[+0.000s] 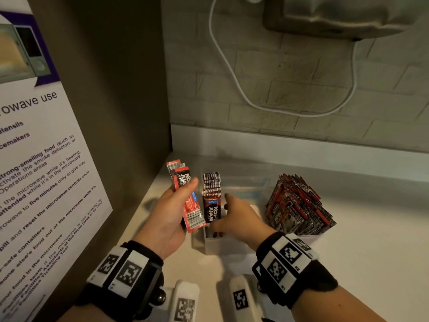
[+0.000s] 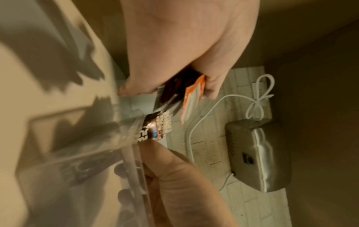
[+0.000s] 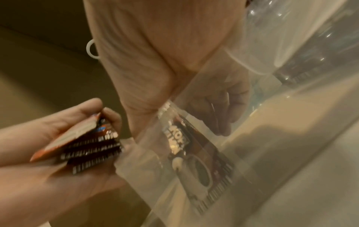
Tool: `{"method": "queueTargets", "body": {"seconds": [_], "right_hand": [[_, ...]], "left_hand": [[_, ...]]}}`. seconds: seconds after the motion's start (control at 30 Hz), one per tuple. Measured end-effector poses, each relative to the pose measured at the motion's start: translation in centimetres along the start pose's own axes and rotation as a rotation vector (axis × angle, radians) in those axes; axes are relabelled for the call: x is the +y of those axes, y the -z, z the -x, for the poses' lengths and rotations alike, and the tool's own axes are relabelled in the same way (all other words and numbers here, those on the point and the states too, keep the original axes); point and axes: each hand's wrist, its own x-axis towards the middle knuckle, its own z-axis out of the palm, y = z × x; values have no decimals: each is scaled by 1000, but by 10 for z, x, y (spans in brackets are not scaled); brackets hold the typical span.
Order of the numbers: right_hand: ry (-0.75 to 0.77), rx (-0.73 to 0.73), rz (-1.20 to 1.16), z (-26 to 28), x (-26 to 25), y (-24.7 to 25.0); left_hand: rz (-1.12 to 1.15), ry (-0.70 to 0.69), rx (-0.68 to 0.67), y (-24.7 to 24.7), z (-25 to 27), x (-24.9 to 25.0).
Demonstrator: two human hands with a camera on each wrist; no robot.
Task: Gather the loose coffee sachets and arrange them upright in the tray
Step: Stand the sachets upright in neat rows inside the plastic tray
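the white counter (image 1: pixel 371 263) runs under a grey brick wall (image 1: pixel 290 73), where a metal appliance (image 1: pixel 336 15) hangs with a white cable (image 1: pixel 222 56) looping below it. a microwave notice (image 1: pixel 34 170) covers the brown side panel on the left. on the counter sits the clear tray (image 1: pixel 216 246): its right compartment is packed with leaning sachets (image 1: pixel 299 205), and its left end holds an upright row of sachets (image 1: pixel 211 196). the left hand (image 1: pixel 167 214) is clamped, thumb over fingers, on a small bundle of sachets (image 1: pixel 185 194) held just left of the tray. the right hand (image 1: pixel 239 217) reaches into the tray beside the upright row, fingers relaxed and apart, gripping nothing.
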Motion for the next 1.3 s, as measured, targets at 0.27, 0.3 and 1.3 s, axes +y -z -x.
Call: {"method": "queueTargets", "body": {"seconds": [0.27,0.3,1.3], "right_hand": [[143,266,-494,30,-25,41],[175,257,-553,34,-28,43],[343,8,-1271,46,-41,50]], "left_hand": [[28,-117,135,8,7,14],[30,-108,115,7,8,13],[10,-5,-363,-1,22,7]]}}
